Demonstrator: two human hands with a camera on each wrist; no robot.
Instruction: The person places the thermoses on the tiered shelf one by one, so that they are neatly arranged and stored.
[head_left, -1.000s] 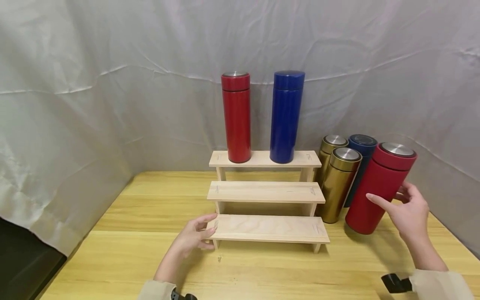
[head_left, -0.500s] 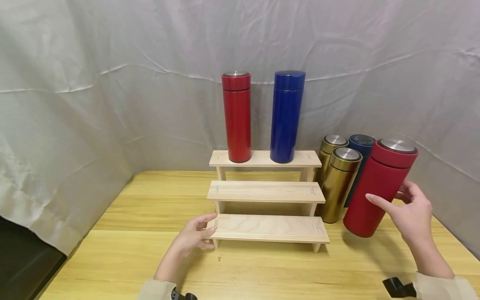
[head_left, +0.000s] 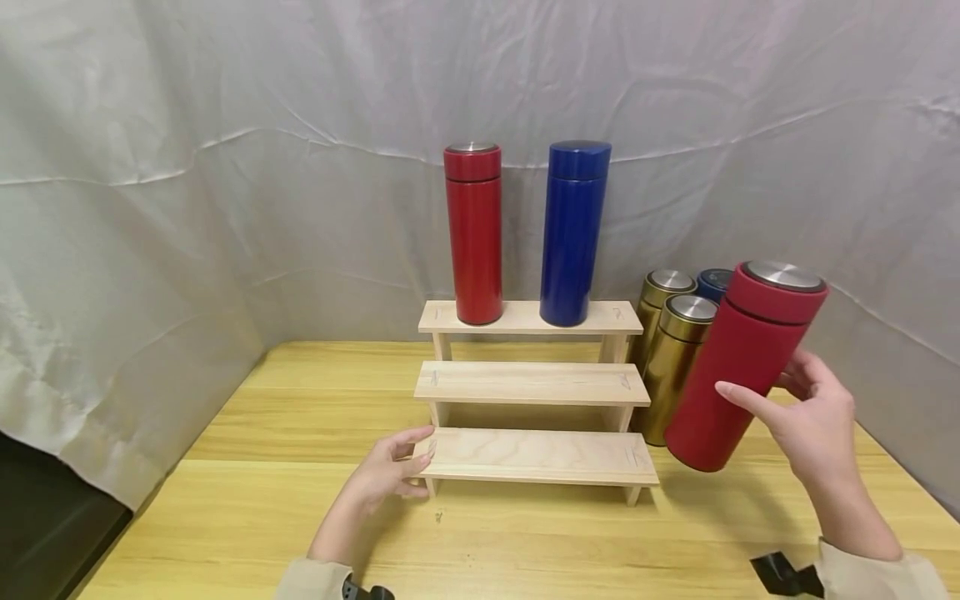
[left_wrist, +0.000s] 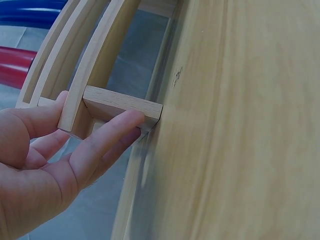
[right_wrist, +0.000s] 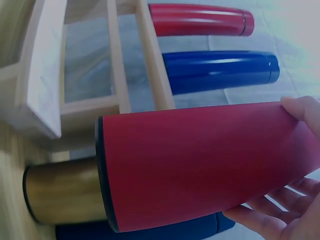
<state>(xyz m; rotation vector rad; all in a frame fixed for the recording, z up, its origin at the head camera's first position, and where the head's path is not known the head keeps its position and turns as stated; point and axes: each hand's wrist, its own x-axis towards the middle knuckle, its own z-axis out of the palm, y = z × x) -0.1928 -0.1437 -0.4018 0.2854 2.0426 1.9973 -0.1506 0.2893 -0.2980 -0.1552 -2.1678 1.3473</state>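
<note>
In the head view, my right hand [head_left: 813, 425] grips a wide red thermos [head_left: 750, 358] with a steel-topped lid, thumb on its near side. The thermos leans, base toward the left, and the right wrist view shows its dark base rim raised over the table. My left hand [head_left: 384, 473] holds the left end of the bottom step of a three-step wooden display stand [head_left: 532, 454]. Close by in the left wrist view, its fingers lie along the stand's leg [left_wrist: 122, 106]. On the top step stand a slim red thermos [head_left: 474, 242] and a blue thermos [head_left: 574, 242].
Right of the stand are two gold thermoses, the nearer one [head_left: 675, 367] in front of the other [head_left: 663, 287]. Behind them a dark blue thermos [head_left: 714, 282] is mostly hidden by the held one. A grey cloth [head_left: 337, 225] hangs behind the wooden table [head_left: 262, 500].
My right hand has lifted the wide red thermos slightly and carried it left toward the stand, covering more of the dark blue one. My left hand has stayed put.
</note>
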